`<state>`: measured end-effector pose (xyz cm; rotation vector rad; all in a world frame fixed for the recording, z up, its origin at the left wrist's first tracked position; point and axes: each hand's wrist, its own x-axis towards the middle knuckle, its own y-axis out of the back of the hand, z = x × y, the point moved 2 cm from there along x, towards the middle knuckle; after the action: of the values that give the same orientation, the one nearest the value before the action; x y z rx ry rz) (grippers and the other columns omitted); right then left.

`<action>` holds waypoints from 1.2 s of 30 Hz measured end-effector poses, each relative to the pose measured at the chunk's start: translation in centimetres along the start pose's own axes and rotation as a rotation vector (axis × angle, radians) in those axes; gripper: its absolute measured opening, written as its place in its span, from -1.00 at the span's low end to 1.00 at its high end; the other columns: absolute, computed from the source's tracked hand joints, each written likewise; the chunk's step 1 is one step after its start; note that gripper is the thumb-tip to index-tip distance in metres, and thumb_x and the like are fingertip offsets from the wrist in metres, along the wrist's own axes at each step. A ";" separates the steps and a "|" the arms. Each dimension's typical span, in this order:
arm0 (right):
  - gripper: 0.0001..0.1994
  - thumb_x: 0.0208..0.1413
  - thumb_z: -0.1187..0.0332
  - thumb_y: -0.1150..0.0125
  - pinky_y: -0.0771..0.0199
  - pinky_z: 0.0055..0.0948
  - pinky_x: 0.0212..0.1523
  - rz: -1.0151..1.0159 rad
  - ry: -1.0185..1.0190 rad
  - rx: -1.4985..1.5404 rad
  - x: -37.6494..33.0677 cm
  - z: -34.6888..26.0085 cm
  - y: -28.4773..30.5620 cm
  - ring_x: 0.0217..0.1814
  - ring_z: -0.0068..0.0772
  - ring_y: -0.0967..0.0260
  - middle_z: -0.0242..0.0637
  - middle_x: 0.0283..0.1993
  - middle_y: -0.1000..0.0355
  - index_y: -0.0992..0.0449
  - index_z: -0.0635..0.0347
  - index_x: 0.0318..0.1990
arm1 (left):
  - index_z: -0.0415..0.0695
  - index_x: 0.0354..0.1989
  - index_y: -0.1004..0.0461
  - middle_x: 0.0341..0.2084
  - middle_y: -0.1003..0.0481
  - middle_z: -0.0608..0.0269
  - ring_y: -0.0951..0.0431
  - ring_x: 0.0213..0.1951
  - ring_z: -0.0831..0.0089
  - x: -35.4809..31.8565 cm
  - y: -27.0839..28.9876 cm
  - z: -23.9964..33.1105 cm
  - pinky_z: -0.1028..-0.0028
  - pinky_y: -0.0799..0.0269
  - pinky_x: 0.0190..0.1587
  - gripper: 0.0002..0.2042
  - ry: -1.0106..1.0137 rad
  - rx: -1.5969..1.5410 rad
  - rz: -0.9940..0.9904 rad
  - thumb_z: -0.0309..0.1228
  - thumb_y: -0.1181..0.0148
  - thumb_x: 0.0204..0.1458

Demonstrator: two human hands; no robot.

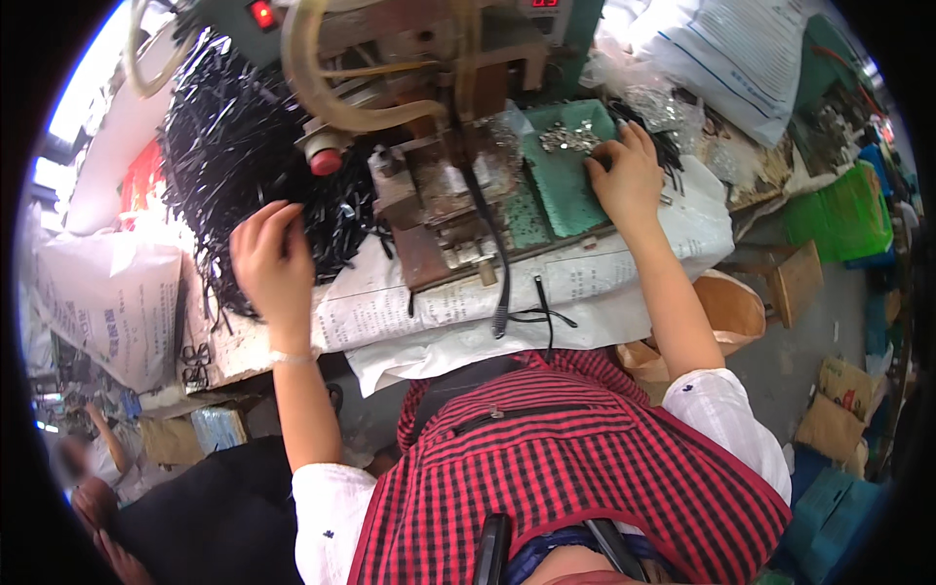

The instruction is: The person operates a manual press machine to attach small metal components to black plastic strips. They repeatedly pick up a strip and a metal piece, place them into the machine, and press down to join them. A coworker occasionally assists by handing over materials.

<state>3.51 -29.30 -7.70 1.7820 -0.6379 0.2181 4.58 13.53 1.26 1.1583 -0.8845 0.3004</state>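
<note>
Metal pieces (568, 137) beside right hand (629, 183)

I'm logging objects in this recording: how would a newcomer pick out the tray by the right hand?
Start at the big metal machine with thick yellowish hoses, top centre. Below it to the right, beside the bare right hand, sits a shallow green tray. Its scatter of small shiny silver pieces sets it apart.
</note>
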 end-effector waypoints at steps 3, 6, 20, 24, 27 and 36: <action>-0.89 0.04 0.31 -0.37 -0.50 -0.01 0.16 0.010 0.039 -0.041 0.5 0.3 -1.4 0.51 -0.15 -0.27 -0.22 0.32 -0.51 -0.71 0.08 -0.32 | -0.10 -0.22 -0.70 -0.18 -0.64 0.21 -0.59 -0.07 0.12 1.3 -3.0 -0.6 0.24 -0.48 0.03 -0.77 -0.055 0.001 -0.222 -0.65 -0.26 -0.03; -0.86 0.07 0.31 -0.32 -0.56 -0.03 0.01 0.081 0.184 -0.046 0.3 -1.0 0.0 0.34 -0.14 -0.45 -0.23 0.15 -0.61 -0.69 0.11 -0.25 | -0.05 -0.17 -0.71 -0.01 -0.63 0.22 -0.57 0.02 0.10 1.2 -6.7 -2.6 0.20 -0.50 0.06 -0.67 -0.236 0.123 -0.434 -0.66 -0.23 -0.11; -0.88 0.16 0.52 -0.36 -0.54 -0.44 -0.04 -0.036 0.034 0.986 -2.2 -8.1 6.9 -0.12 -0.40 -0.59 -0.25 -0.18 -0.65 -0.69 0.29 -0.16 | -0.18 -0.09 -0.71 -0.03 -0.62 0.23 -0.60 -0.13 0.48 -2.8 -2.6 -1.6 0.48 -0.52 -0.10 -0.84 0.321 -0.408 -0.213 -0.40 -0.35 0.24; -0.87 0.17 0.56 -0.35 -0.46 -0.51 0.07 0.042 0.170 1.012 -1.0 -12.3 5.4 -0.06 -0.54 -0.52 -0.36 -0.13 -0.61 -0.64 0.29 -0.12 | -0.28 0.01 -0.59 -0.05 -0.64 0.16 -0.62 -0.10 0.56 -2.8 -2.9 1.3 0.53 -0.61 -0.16 -0.83 0.638 -0.993 0.117 -0.46 -0.17 0.38; -0.69 0.14 0.56 -0.39 -0.47 -0.45 0.11 0.010 0.073 1.137 -1.4 -13.5 4.4 0.00 -0.50 -0.53 -0.30 -0.03 -0.60 -0.53 0.29 0.03 | -0.33 -0.02 -0.55 -0.12 -0.66 -0.04 -0.69 -0.22 0.39 0.2 1.4 5.4 0.48 -0.67 -0.19 -0.85 0.502 -1.106 0.172 -0.52 -0.16 0.36; -0.55 0.10 0.53 -0.31 -0.52 -0.38 0.10 -0.067 -0.013 1.318 -3.0 -15.8 7.6 0.05 -0.30 -0.61 -0.24 -0.01 -0.63 -0.49 0.25 0.18 | -0.40 -0.17 -0.57 -0.23 -0.67 -0.05 -0.69 -0.24 0.32 5.0 2.8 9.1 0.44 -0.64 -0.17 -0.94 0.224 -1.038 0.236 -0.69 -0.25 0.22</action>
<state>-0.23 -14.94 2.10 3.0495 -0.4367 0.6883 1.94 5.54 7.91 0.0574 -0.8084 0.1171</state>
